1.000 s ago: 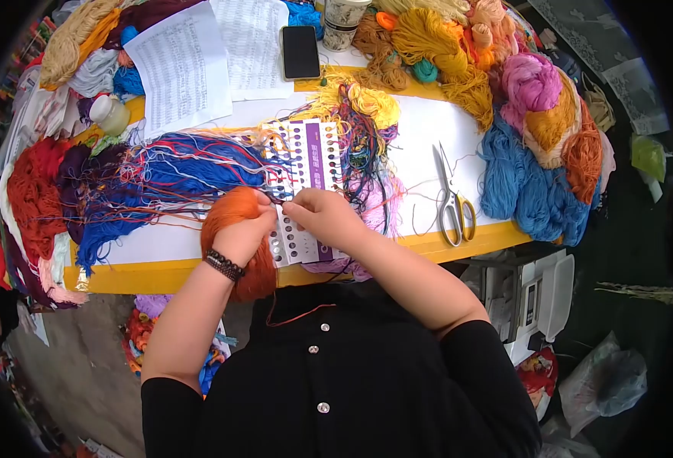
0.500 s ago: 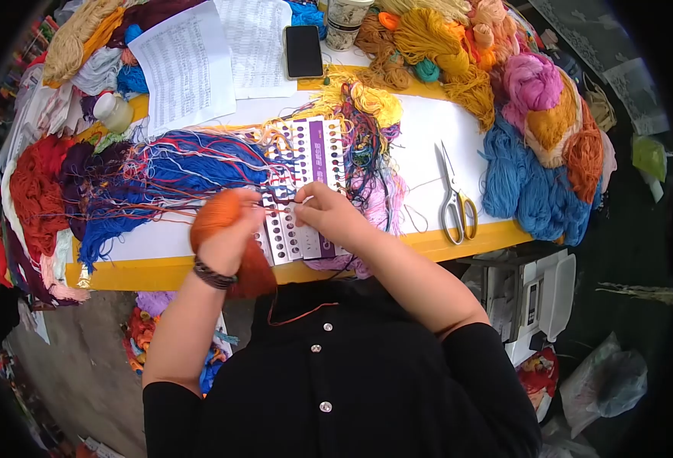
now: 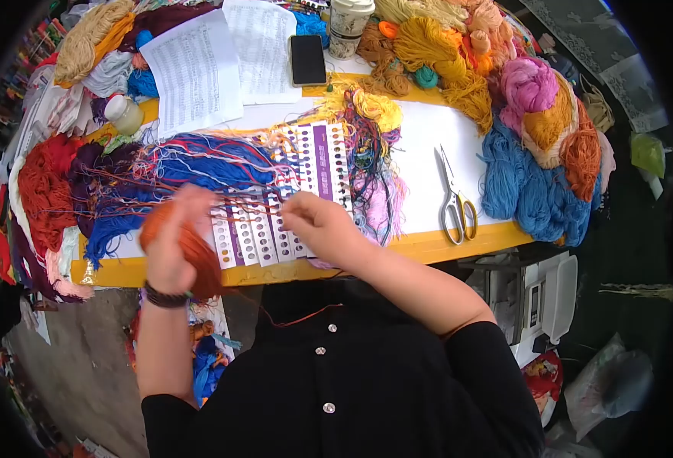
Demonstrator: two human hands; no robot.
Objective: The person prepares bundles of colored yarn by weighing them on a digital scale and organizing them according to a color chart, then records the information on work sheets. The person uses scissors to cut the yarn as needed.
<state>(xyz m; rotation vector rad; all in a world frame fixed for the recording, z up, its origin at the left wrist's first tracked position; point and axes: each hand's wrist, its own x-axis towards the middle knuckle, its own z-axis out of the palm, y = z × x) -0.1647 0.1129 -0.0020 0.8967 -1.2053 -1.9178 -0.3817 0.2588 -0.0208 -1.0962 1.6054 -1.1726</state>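
A skein of orange-red thread (image 3: pixel 205 259) is gripped in my left hand (image 3: pixel 172 252), which is smeared by motion at the fingers. One loose strand trails from it across my black shirt. My right hand (image 3: pixel 325 225) is curled in a pinch over the right part of the punched thread cards (image 3: pixel 262 237); what its fingertips hold is too small to make out. White cards with rows of holes and purple strips lie side by side under both hands. Blue threads (image 3: pixel 199 164), with red and white strands among them, run left from the cards.
Scissors (image 3: pixel 452 202) lie to the right on the white tabletop with a yellow edge (image 3: pixel 420 243). Thread heaps (image 3: pixel 531 206) ring the table. Farther back are printed sheets (image 3: pixel 191 72), a phone (image 3: pixel 308 61), a paper cup (image 3: pixel 348 30) and a small jar (image 3: pixel 124 114).
My left hand has swung left, away from the right hand, carrying the orange skein. More of the cards now shows between the hands. My right hand has shifted slightly left and down.
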